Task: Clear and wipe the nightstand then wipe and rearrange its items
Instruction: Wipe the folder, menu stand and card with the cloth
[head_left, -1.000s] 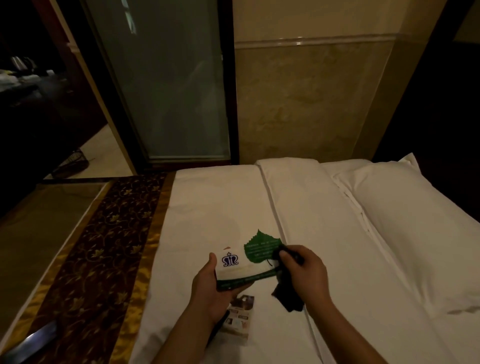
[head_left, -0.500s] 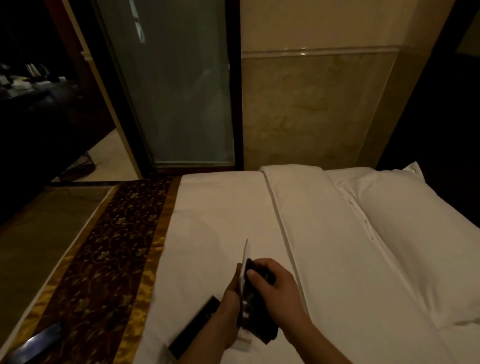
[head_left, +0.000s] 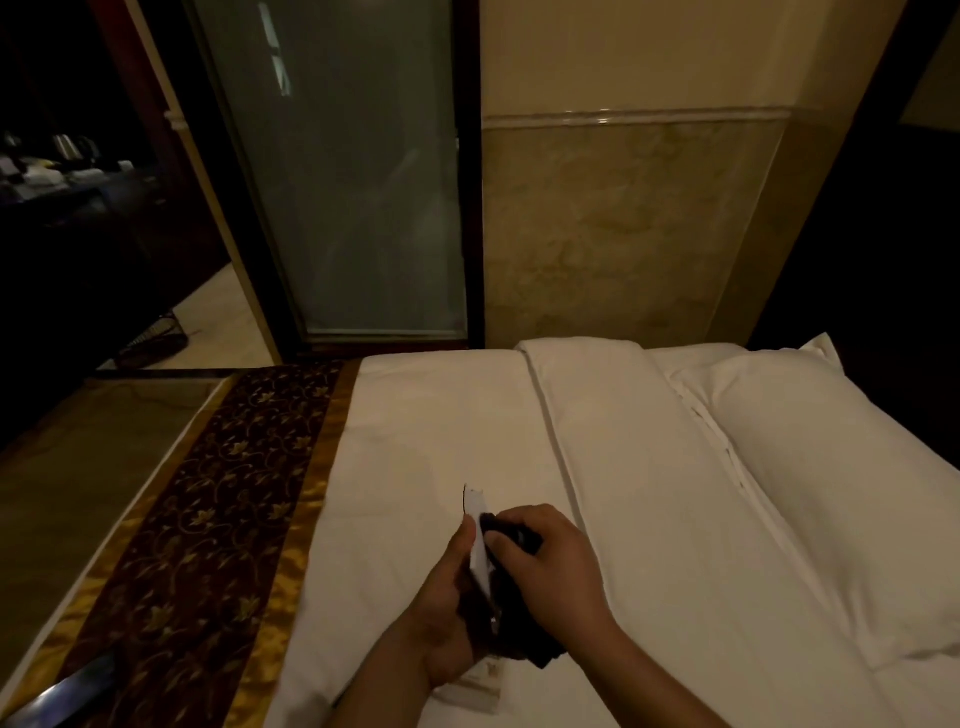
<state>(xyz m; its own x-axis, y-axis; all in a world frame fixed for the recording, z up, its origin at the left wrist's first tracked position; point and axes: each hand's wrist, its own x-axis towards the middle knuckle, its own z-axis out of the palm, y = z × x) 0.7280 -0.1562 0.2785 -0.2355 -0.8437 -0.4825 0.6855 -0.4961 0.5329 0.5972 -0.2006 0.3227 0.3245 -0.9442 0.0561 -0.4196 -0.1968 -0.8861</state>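
Down at six o'clock, over the white bed (head_left: 441, 431), the item-wiping step looks under way. The left hand (head_left: 447, 613) grips one printed card (head_left: 475, 506) edge-up, and at its three o'clock the right hand (head_left: 550, 566), fingers curled round one dark cloth (head_left: 524, 644), presses it against the card's face. One small packet (head_left: 483, 688) lies beneath, probably next. There's one pillow (head_left: 831, 467) at three o'clock. The nightstand isn't in sight.

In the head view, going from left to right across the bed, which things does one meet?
From the left: runner → left hand holding the card → right hand gripping the cloth → pillow.
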